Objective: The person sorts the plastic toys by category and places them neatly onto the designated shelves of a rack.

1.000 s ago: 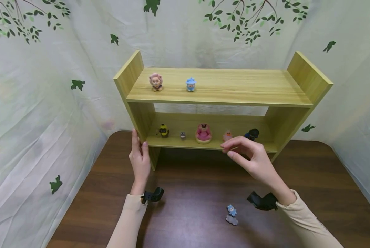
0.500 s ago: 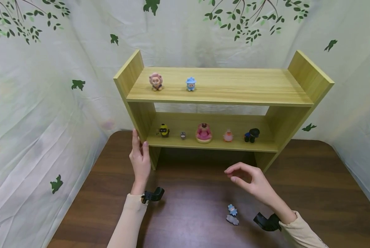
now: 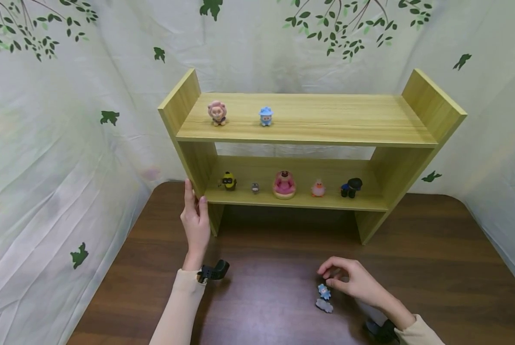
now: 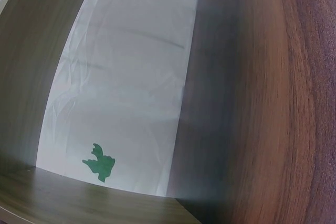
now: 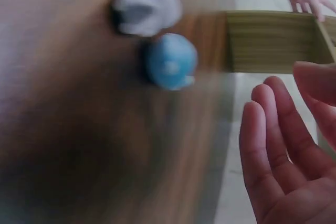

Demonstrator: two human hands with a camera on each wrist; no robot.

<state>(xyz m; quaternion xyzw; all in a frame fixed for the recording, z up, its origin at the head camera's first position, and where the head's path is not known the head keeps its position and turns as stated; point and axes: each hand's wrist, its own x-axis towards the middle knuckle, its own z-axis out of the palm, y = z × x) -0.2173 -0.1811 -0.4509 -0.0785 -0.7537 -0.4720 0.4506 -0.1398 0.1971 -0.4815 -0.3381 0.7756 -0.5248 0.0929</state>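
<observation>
My left hand (image 3: 195, 223) rests against the left side panel of a light wooden shelf (image 3: 305, 143), fingers straight along the outside and thumb at the front edge. Over the table, my right hand (image 3: 352, 280) has its fingers loosely bent with nothing between them. Its fingertips are right by a small blue figurine (image 3: 324, 291) lying on the table. Touching that figurine is a grey cloud-shaped piece (image 3: 324, 305). Both appear blurred in the right wrist view, where a gap shows between thumb and fingers.
On the upper board stand a pink figurine (image 3: 217, 113) and a blue-hatted one (image 3: 265, 116). The lower board carries a yellow figurine (image 3: 228, 181), a tiny grey one (image 3: 255, 188), a pink bear (image 3: 284, 185), a pink duck-like one (image 3: 318, 188) and a dark-capped one (image 3: 351, 188).
My right hand has come down from in front of the lower board to the blue figurine on the table, uncovering the duck-like and dark-capped figurines. My left hand has stayed at the shelf.
</observation>
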